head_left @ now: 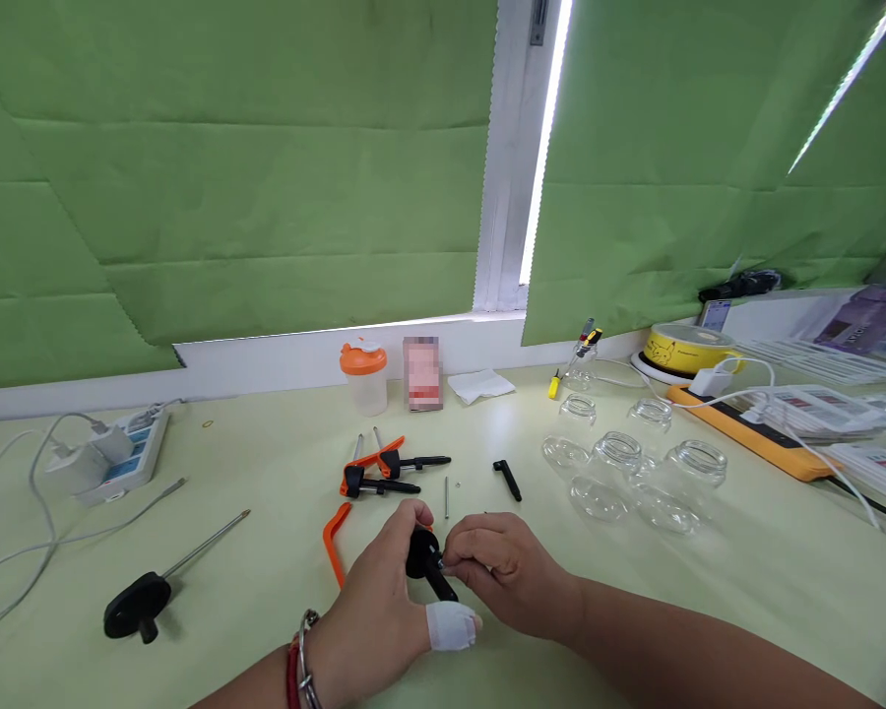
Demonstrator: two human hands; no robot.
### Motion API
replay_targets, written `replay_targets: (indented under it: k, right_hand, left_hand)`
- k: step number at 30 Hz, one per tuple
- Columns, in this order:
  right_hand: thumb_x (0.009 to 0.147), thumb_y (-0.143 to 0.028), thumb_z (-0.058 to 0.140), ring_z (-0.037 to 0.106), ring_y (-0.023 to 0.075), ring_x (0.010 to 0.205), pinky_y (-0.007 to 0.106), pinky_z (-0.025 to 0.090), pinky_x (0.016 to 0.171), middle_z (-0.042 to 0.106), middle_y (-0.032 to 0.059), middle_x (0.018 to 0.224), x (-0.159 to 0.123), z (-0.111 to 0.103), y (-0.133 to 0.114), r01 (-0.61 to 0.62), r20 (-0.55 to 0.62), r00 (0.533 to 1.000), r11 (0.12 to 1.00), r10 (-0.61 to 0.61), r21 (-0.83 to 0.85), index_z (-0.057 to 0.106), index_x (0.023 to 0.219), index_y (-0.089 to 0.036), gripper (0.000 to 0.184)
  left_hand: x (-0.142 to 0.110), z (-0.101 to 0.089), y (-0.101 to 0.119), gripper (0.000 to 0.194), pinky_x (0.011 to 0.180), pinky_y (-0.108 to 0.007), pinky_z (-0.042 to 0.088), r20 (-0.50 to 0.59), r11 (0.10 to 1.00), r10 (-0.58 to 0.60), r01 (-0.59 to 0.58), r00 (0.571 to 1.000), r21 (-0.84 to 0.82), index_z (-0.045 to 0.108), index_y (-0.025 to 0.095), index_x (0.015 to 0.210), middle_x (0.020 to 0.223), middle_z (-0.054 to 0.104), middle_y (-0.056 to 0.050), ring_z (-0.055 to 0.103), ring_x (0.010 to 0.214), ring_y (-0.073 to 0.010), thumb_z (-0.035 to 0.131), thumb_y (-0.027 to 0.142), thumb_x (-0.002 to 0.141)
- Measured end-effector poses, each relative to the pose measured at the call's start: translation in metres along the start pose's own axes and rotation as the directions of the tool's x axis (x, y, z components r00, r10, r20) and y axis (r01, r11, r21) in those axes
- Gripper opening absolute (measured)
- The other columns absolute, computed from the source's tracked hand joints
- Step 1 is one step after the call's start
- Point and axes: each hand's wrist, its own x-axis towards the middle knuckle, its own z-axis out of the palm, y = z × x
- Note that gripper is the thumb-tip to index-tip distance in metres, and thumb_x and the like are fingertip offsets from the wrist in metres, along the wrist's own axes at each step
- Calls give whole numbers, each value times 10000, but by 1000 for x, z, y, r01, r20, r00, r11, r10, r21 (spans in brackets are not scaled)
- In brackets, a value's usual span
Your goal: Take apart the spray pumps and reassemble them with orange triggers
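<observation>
My left hand (384,601), with a white bandage on its thumb, is closed around a black plastic part (422,553) that has a round body and a short stem. At the side of that part, the fingertips of my right hand (509,571) pinch something small and shiny, mostly hidden. Beyond my hands lie a thin metal pin (447,497), a tiny ring (458,484) and a small black lever (507,481). An orange bent handle (334,542) rests beside my left hand. Farther back are black assemblies with orange handles (384,468).
Upturned glass jars (675,483) stand at the right, near an orange power strip (753,433). At the left lie a black part with a metal rod (139,603) and a white power strip (137,458). An orange-lidded cup (365,379) and a pink box (423,374) stand at the back.
</observation>
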Motion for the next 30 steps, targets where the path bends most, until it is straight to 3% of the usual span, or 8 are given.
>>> replay_targets:
  k: [9, 23, 30]
  right_hand:
    - [843, -153, 462, 574, 107, 653, 217, 474, 626, 642, 33, 738, 1, -2, -1, 5, -1, 1000, 1000, -5, -7, 596, 779, -188, 153]
    - [837, -172, 484, 536, 107, 614, 209, 434, 579, 611, 13, 687, 3, -4, -4, -40, -11, 999, 999, 40, -27, 554, 754, -194, 111]
    - [857, -176, 462, 542, 111, 632, 215, 442, 589, 609, 22, 701, 2, -3, -2, -5, 2, 1000, 999, 5, -36, 550, 757, -191, 134]
  left_hand:
    - [1, 1, -1, 550, 654, -243, 379, -27, 998, 12, -10, 1000, 63, 385, 224, 1048, 927, 472, -7, 426, 805, -158, 678, 297, 588]
    - [-3, 1, 2, 598, 681, -270, 395, -74, 996, 65, -60, 995, 66, 408, 221, 1052, 943, 496, -18, 452, 829, -179, 715, 311, 547]
    - [-3, 1, 1, 635, 686, -276, 388, -77, 995, 74, -68, 994, 74, 396, 221, 1088, 958, 489, -25, 444, 844, -184, 719, 325, 551]
